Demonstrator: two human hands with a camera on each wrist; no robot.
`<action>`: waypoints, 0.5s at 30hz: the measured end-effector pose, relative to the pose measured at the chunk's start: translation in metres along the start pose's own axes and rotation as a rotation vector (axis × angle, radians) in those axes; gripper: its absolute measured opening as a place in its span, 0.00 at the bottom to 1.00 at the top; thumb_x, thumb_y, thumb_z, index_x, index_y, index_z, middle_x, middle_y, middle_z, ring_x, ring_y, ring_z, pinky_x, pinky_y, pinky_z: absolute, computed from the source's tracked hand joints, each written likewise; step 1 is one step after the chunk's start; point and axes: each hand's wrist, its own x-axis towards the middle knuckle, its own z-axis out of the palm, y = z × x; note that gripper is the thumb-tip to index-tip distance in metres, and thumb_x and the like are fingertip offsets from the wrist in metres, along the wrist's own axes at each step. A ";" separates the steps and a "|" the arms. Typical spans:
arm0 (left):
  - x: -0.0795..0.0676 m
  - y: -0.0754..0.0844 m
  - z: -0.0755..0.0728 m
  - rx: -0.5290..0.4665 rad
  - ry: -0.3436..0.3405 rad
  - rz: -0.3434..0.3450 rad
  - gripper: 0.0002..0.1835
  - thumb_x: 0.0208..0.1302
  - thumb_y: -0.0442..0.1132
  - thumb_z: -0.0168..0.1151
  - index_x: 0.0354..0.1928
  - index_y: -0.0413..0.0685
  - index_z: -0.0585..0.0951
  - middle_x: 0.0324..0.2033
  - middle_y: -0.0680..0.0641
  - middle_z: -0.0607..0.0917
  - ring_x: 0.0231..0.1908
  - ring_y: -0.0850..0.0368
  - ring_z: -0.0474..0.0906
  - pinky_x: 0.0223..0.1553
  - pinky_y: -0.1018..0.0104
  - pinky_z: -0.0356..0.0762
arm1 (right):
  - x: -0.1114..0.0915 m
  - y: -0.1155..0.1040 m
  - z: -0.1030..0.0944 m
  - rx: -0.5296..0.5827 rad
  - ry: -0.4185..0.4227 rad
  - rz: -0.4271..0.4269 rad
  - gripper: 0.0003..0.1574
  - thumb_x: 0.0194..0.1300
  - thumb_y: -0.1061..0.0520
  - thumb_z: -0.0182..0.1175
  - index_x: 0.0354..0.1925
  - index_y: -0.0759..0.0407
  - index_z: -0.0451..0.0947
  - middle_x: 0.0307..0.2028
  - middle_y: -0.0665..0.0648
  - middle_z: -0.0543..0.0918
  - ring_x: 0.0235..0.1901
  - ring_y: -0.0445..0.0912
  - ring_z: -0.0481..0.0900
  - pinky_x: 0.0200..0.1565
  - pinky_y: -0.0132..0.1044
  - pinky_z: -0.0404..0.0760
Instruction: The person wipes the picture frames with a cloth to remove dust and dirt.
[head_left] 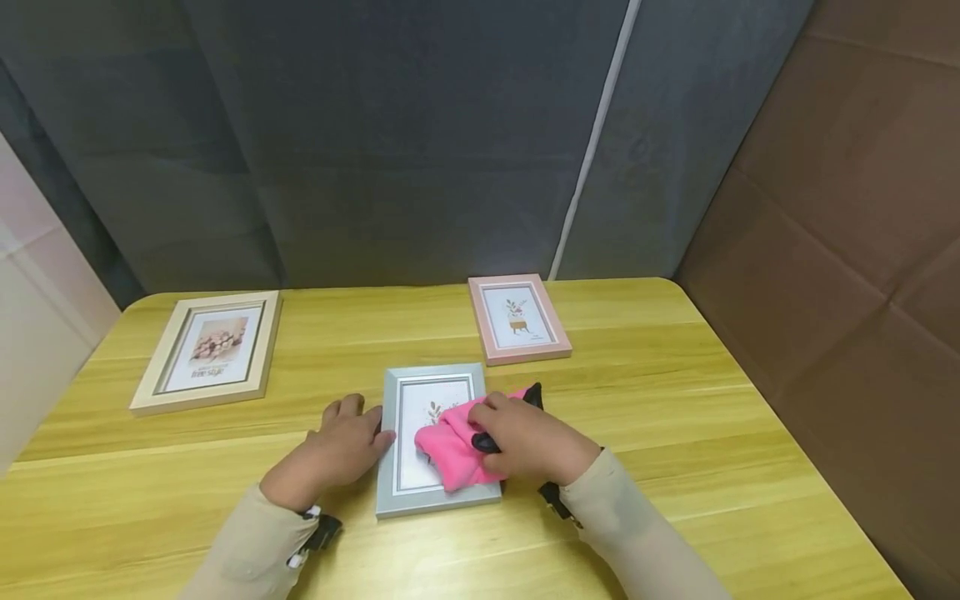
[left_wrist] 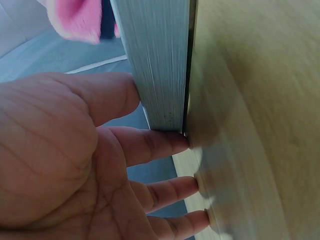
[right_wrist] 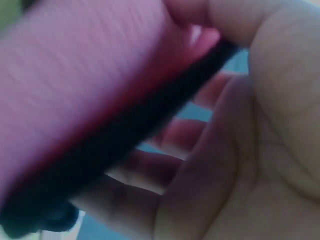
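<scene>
A silver-grey picture frame (head_left: 438,498) lies face up near the table's middle, with a plant print behind its pane. At its left side is my left hand (head_left: 341,446). The thumb touches the edge and the index finger (left_wrist: 155,146) reaches the end of the side wall, while the other fingertips meet the tabletop. My right hand (head_left: 528,437) grips a pink cloth (head_left: 457,450) with black trim, bunched over the frame's right half. That cloth (right_wrist: 75,75) is blurred in the right wrist view, between thumb and fingers. It hides part of the print.
A cream picture frame (head_left: 266,346) lies at the table's far left. Behind the silver-grey one, slightly right, a pink picture frame (head_left: 525,353) lies close to the back edge. Dark grey cloth (head_left: 412,150) hangs behind the wooden table (head_left: 675,400); brown cloth (head_left: 847,208) hangs at right.
</scene>
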 end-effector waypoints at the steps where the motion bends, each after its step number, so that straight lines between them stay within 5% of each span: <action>1: 0.000 0.000 0.000 -0.001 0.000 -0.002 0.28 0.74 0.46 0.51 0.66 0.30 0.70 0.65 0.23 0.60 0.65 0.20 0.52 0.52 0.18 0.57 | -0.003 -0.002 -0.001 -0.003 -0.016 -0.003 0.30 0.62 0.52 0.67 0.62 0.54 0.75 0.54 0.55 0.75 0.43 0.44 0.75 0.50 0.37 0.77; 7: 0.000 0.001 -0.001 -0.012 0.000 0.001 0.28 0.74 0.46 0.52 0.66 0.30 0.70 0.65 0.23 0.60 0.65 0.20 0.52 0.53 0.18 0.57 | -0.008 -0.011 0.001 -0.106 0.007 -0.059 0.23 0.64 0.54 0.66 0.56 0.55 0.77 0.47 0.53 0.76 0.39 0.43 0.75 0.46 0.34 0.77; 11: 0.000 0.001 -0.002 0.005 0.001 0.008 0.28 0.74 0.46 0.52 0.65 0.30 0.70 0.65 0.22 0.60 0.64 0.19 0.53 0.52 0.18 0.58 | -0.002 -0.009 0.006 -0.129 0.086 -0.061 0.23 0.70 0.55 0.61 0.61 0.58 0.75 0.55 0.58 0.77 0.54 0.50 0.77 0.60 0.40 0.73; 15: 0.001 0.001 -0.002 0.024 -0.004 0.007 0.28 0.75 0.46 0.52 0.66 0.31 0.71 0.65 0.22 0.60 0.64 0.19 0.53 0.52 0.19 0.59 | 0.011 0.000 0.010 -0.076 0.199 0.007 0.29 0.73 0.55 0.58 0.68 0.59 0.70 0.67 0.61 0.72 0.68 0.54 0.66 0.68 0.46 0.63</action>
